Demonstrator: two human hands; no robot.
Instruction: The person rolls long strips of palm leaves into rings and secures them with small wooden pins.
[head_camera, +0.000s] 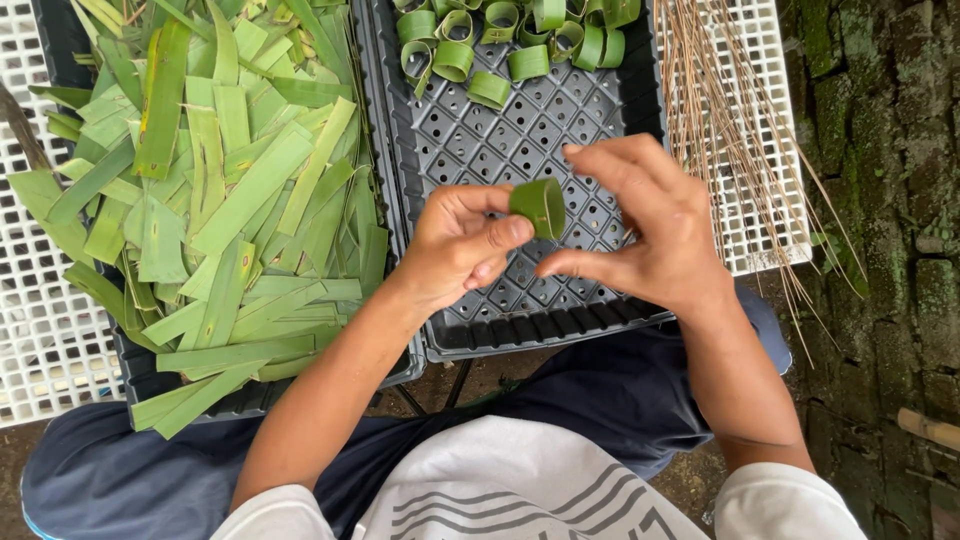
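At 9 o'clock a white lattice table (40, 330) shows under the left black tray (140, 385), which is heaped with cut green leaf strips (230, 200), flat and overlapping in all directions. Just beside it, toward the centre, sits a second black perforated tray (500, 150), its floor mostly bare; at 12 o'clock along its far edge lies a cluster of finished green leaf rings (500, 45), each a strip curled into a short loop.

Over the near half of that tray the left hand (455, 250) has its fingers closed on a rolled leaf ring (538, 207), thumb tip pressed against the ring's lower side and the index finger curled behind it. The ring stands above the tray's middle, between the two hands. The right hand (650, 225) comes in from 3 o'clock, its fingers bent and loosely spread around the ring's right side; whether they actually touch it I cannot tell.

At 1 to 2 o'clock a bundle of thin brown sticks (720, 120) lies across the white lattice, fanning out past its edge toward mossy stone ground (880, 200) at 3 o'clock
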